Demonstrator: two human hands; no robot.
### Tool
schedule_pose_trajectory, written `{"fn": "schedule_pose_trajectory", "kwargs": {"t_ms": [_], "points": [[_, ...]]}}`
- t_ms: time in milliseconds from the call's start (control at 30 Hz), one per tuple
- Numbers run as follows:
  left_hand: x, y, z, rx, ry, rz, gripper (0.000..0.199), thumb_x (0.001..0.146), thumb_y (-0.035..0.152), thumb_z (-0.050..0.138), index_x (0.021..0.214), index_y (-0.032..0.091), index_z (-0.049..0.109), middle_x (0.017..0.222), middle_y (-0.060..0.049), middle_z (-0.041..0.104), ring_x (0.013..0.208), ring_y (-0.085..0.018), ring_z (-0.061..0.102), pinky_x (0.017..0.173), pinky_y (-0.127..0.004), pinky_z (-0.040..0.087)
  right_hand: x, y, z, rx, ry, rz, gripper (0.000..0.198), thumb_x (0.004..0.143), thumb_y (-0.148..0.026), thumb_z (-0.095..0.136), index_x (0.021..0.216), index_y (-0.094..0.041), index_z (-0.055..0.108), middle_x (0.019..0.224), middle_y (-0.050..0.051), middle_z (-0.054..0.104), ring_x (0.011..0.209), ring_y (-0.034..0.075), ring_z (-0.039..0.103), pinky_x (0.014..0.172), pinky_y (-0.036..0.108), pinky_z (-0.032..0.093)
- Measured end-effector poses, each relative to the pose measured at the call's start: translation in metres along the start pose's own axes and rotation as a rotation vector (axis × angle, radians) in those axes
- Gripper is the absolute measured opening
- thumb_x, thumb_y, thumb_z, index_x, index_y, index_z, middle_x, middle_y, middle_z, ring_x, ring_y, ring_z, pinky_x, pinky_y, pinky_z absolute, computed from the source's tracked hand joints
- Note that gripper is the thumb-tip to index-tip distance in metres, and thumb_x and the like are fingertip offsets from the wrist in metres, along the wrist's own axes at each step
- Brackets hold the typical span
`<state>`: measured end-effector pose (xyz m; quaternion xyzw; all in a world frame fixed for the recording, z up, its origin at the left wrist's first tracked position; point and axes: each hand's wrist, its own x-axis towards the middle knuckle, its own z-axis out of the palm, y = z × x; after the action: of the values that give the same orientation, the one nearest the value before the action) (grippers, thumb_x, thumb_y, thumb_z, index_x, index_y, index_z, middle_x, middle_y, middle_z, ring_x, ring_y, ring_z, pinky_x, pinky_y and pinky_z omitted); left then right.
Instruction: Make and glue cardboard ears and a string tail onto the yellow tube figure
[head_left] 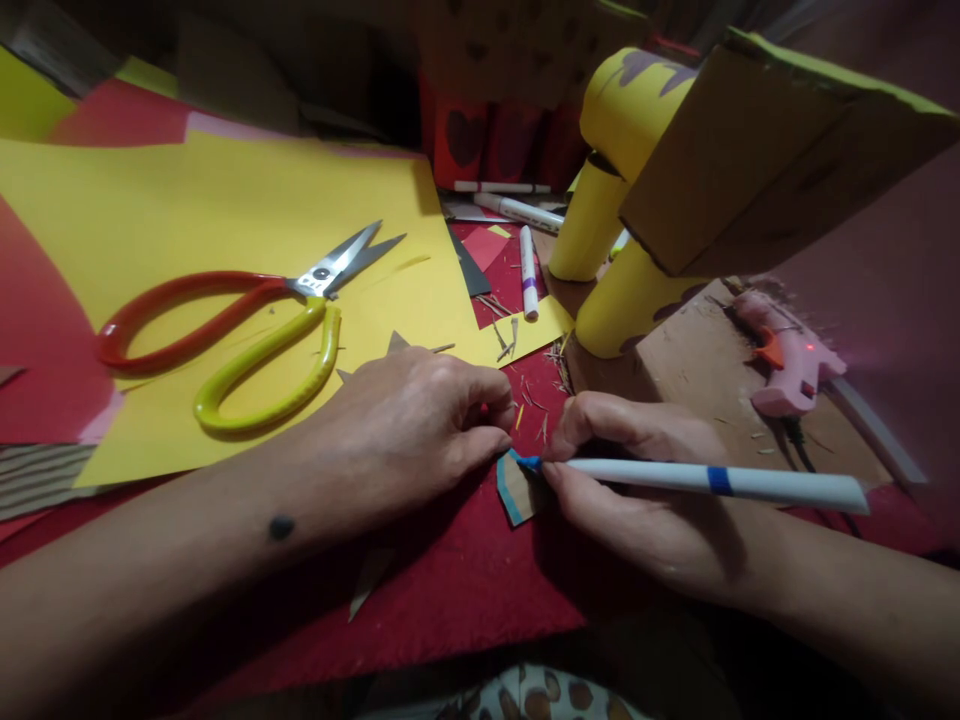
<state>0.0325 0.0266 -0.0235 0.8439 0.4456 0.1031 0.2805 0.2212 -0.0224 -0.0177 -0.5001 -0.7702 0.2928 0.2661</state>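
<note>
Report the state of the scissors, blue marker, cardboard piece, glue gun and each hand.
Scissors: blades apart, lying on yellow paper
Cardboard piece: partly edged in blue
Blue marker: uncapped, tip at the cardboard piece
Glue gun: red light lit
Left hand: fingers curled, thumb at the cardboard piece
Right hand: closed around the blue marker

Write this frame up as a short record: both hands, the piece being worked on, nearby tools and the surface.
Left hand: thumb tip at the cardboard piece's upper edge; contact unclear
Right hand: holds blue marker, tip at the piece
Cardboard piece: small, tan, blue along its left edge
Scissors: red and yellow handles, blades apart, on yellow paper
Glue gun: pink, red light showing, right of the yellow tubes
Surface: red tabletop, scattered scraps
</note>
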Motion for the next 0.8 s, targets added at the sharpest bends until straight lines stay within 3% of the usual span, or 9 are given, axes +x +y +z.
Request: {"fn": "schedule_pose_trajectory", "kwargs": {"t_ms": [333, 533, 667, 800], "points": [[0.001, 0.006, -0.005, -0.011, -0.058, -0.069, 0.011, 0.076, 0.027, 0.059, 0.066, 0.024, 0.063, 0.054, 0.003, 0.055, 0.048, -0.011, 0.044, 0.049, -0.029, 0.027, -0.003, 0.003, -0.006, 0.102, -0.005, 0.024, 0.018, 0.071, -0.002, 0.056, 0.067, -0.019, 0.053, 0.058, -0.006, 0.054, 0.049, 0.006, 0.049, 0.043, 0.015, 0.036], [0.000, 0.002, -0.003, -0.031, -0.028, -0.028, 0.013, 0.077, 0.030, 0.058, 0.068, 0.024, 0.065, 0.054, 0.004, 0.056, 0.047, -0.009, 0.044, 0.047, -0.026, 0.027, -0.001, 0.001, -0.006, 0.130, -0.024, 0.043, 0.017, 0.069, -0.001, 0.058, 0.066, -0.017, 0.054, 0.058, -0.005, 0.056, 0.049, 0.006, 0.049, 0.044, 0.014, 0.038], [0.000, -0.001, -0.007, -0.112, -0.039, -0.021, 0.019, 0.081, 0.033, 0.055, 0.071, 0.023, 0.068, 0.060, 0.004, 0.061, 0.050, -0.008, 0.048, 0.047, -0.022, 0.031, -0.003, 0.005, -0.003, 0.364, 0.047, 0.110, 0.015, 0.070, -0.004, 0.059, 0.066, -0.018, 0.054, 0.056, -0.005, 0.054, 0.044, 0.006, 0.047, 0.039, 0.016, 0.036], [-0.001, -0.003, -0.014, -0.325, -0.151, -0.080, 0.014, 0.081, 0.031, 0.058, 0.087, 0.026, 0.070, 0.071, 0.005, 0.068, 0.060, -0.009, 0.058, 0.051, -0.018, 0.038, -0.007, 0.010, -0.002, 0.672, 0.067, 0.221, 0.015, 0.075, -0.006, 0.059, 0.069, -0.020, 0.056, 0.055, -0.005, 0.054, 0.040, 0.008, 0.048, 0.035, 0.018, 0.038]]}}
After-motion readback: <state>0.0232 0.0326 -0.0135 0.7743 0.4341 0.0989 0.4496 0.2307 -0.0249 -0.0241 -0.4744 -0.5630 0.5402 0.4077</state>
